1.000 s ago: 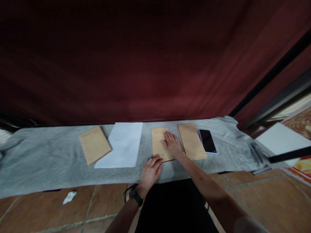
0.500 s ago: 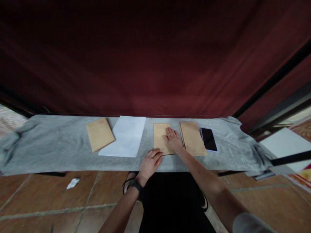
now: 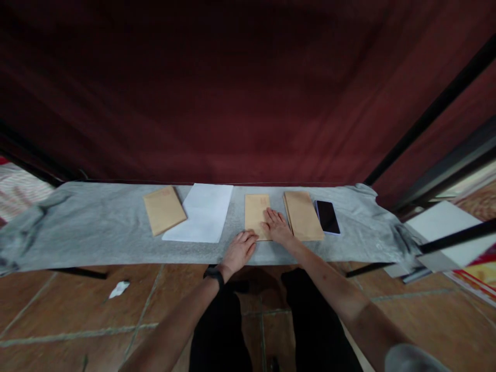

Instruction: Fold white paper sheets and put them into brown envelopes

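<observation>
A tan envelope (image 3: 256, 209) lies flat on the grey cloth in front of me. My right hand (image 3: 276, 225) rests palm down on its right side, fingers spread. At its lower left corner lies my left hand (image 3: 241, 250), fingers stretched out and touching the edge. Just right of it is a stack of brown envelopes (image 3: 306, 217). To the left, white paper (image 3: 203, 214) lies on the cloth, with another pile of tan envelopes (image 3: 164, 209) overlapping its left edge.
A dark-screened phone (image 3: 327, 217) lies right of the brown stack. The narrow cloth-covered table (image 3: 101, 227) stands before a dark red curtain (image 3: 232, 103). Black metal bars slant at both sides. A crumpled white scrap (image 3: 119, 289) lies on the tiled floor.
The camera view has shifted slightly. My right hand has slid a little down the envelope, uncovering its printed upper right corner. My legs are now apart, showing floor between them.
</observation>
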`<state>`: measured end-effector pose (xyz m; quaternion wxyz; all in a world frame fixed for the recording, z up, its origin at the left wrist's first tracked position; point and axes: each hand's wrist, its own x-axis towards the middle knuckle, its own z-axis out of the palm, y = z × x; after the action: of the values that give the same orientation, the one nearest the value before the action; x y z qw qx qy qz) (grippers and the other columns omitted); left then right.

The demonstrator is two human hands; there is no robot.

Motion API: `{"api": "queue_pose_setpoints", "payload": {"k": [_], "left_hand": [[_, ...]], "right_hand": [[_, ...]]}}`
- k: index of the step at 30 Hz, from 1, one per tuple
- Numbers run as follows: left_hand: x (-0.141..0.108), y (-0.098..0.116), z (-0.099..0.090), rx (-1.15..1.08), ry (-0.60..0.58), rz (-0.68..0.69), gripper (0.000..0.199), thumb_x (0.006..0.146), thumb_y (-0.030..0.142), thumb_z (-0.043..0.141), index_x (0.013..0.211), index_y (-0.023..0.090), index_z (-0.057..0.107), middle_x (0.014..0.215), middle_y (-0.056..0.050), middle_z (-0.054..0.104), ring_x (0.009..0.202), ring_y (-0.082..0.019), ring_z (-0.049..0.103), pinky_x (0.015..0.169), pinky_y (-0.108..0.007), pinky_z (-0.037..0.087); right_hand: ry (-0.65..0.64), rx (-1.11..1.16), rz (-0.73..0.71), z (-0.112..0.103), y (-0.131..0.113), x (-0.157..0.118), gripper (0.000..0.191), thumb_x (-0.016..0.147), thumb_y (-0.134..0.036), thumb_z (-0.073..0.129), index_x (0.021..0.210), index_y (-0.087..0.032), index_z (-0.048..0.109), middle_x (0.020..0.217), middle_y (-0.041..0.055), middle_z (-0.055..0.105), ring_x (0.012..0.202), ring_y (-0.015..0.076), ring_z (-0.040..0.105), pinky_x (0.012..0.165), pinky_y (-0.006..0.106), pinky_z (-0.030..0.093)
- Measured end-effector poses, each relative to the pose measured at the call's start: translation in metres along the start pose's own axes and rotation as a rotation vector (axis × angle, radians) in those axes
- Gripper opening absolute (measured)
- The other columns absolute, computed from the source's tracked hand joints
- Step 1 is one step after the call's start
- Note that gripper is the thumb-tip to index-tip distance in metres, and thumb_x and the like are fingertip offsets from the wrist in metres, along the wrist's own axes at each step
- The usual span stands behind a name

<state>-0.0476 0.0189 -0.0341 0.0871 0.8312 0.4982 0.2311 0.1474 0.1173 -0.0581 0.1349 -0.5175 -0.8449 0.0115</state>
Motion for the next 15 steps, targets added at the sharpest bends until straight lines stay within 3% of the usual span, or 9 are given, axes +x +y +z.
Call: {"api": "queue_pose_setpoints", "payload": {"k": [5,10,15], "left_hand": [[-0.001,0.005,-0.002,0.130,-0.063,0.042,0.031,0.098,0.017,0.050,0.127,0.020,0.060,0.130,-0.009,0.061,0.118,-0.023,0.056,0.104,-0.040,0.047],[-0.003,0.020,0.003,0.280,-0.078,-0.022,0.034,0.096,0.012,0.048,0.128,0.018,0.058,0.133,-0.011,0.060,0.121,-0.026,0.055,0.102,-0.043,0.046],[-0.001,0.027,-0.006,0.237,-0.124,-0.047,0.038,0.095,0.010,0.048,0.130,0.020,0.058,0.131,-0.009,0.063,0.119,-0.024,0.057,0.103,-0.039,0.046]], "right_hand": [[-0.100,-0.019,-0.011,-0.011,0.001,-0.011,0.059,0.105,-0.041,0.035,0.156,-0.012,0.035,0.164,0.0141,0.029,0.150,0.0271,0.032,0.123,0.046,0.023],[-0.115,-0.026,-0.039,-0.017,-0.004,-0.026,0.058,0.105,-0.041,0.034,0.157,-0.015,0.034,0.164,0.0133,0.029,0.151,0.0273,0.031,0.122,0.048,0.024],[-0.174,0.010,-0.057,-0.026,-0.005,-0.040,0.056,0.105,-0.041,0.037,0.156,-0.018,0.038,0.163,0.0115,0.033,0.149,0.0272,0.036,0.122,0.048,0.029]]}}
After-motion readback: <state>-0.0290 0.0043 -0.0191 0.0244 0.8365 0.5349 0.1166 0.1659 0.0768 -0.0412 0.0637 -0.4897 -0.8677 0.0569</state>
